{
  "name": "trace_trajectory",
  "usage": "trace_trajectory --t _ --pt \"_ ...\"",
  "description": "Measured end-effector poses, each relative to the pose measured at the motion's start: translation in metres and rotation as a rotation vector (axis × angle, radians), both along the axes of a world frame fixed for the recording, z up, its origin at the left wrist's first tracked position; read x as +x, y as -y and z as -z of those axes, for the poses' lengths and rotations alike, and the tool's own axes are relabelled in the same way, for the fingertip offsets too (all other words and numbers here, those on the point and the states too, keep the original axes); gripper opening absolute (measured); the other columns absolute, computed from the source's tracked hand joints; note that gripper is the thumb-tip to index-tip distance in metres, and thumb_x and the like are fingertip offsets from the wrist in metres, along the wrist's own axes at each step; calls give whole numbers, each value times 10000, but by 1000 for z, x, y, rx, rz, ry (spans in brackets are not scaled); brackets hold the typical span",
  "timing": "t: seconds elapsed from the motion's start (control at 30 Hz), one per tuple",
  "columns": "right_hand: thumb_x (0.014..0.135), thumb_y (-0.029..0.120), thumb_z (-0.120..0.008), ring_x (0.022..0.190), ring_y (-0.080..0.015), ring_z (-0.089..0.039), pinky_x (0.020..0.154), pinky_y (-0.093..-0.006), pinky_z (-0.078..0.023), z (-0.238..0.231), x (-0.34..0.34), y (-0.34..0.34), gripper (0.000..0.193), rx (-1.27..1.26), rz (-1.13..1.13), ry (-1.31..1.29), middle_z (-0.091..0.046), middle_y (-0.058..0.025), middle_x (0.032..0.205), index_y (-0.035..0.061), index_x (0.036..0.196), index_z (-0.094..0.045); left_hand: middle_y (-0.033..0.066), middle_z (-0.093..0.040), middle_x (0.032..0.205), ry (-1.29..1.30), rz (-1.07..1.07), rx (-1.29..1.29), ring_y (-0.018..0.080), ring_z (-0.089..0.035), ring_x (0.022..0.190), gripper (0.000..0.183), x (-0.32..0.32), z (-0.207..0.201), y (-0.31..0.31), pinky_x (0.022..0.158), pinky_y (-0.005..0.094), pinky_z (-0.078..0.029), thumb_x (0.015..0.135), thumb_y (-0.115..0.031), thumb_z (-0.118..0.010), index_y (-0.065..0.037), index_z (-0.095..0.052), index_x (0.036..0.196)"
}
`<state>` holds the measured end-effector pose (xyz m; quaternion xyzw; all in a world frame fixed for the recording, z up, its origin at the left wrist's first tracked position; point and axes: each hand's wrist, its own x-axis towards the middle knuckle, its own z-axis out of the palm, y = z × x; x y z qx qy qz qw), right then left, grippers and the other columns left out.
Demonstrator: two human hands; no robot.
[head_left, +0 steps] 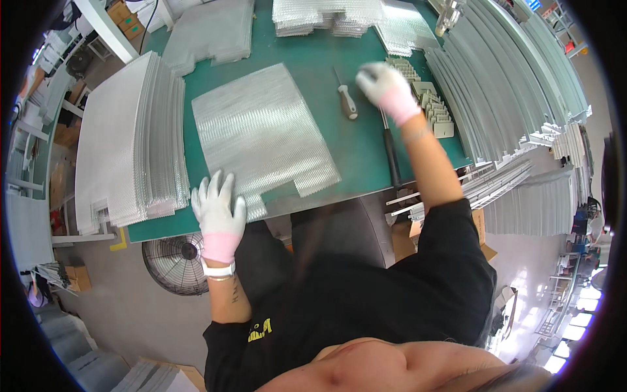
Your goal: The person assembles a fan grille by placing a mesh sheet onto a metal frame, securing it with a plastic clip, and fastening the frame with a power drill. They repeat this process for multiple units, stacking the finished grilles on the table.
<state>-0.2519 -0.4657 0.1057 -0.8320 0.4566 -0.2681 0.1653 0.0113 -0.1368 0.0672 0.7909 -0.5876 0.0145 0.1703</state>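
Note:
A silvery, finely textured mesh sheet with a notch cut in its near edge lies on the green table. My left hand, in a white glove with a pink cuff, rests with fingers spread on the sheet's near left corner. My right hand, gloved alike, is over the right part of the table, its fingers curled but smeared by motion. Whether it holds anything does not show. Just left of it lies a screwdriver with a grey handle. A black-handled tool lies below that hand, its far end hidden.
Several pale metal brackets stand in rows right of my right hand. Stacked mesh sheets stand at the left, with more stacks along the back. Long metal panels fill the right side. A floor fan is below the table.

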Motion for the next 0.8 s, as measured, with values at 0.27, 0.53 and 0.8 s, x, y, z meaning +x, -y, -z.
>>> trace_trajectory --t 0.27,0.53,0.8 --pt "866 515 -545 1167 -329 -622 1004 -417 -474 16 -31 214 577 213 695 -335 -648 -197 1239 48 1172 -690 183 -510 1379 -32 11 45 422 -390 1336 476 -2 -12 0 1174 569 -171 838 -226 -639 -41 -599 1275" --pt "789 564 -637 1212 -369 -584 1020 -437 -457 10 -57 255 725 155 595 -270 -607 -251 1283 9 1256 -630 184 -567 1288 -76 70 45 404 -448 1278 459 6 -19 6 1168 582 -184 802 -275 -669 -37 -658 1195" --pt "833 536 -612 1212 -433 -565 1058 -436 -426 -6 -108 292 867 -25 570 -73 -564 -354 1271 -107 1372 -392 173 -561 1304 -121 88 37 384 -438 1296 446 9 -16 12 1167 569 -193 810 -244 -661 -36 -649 1204"
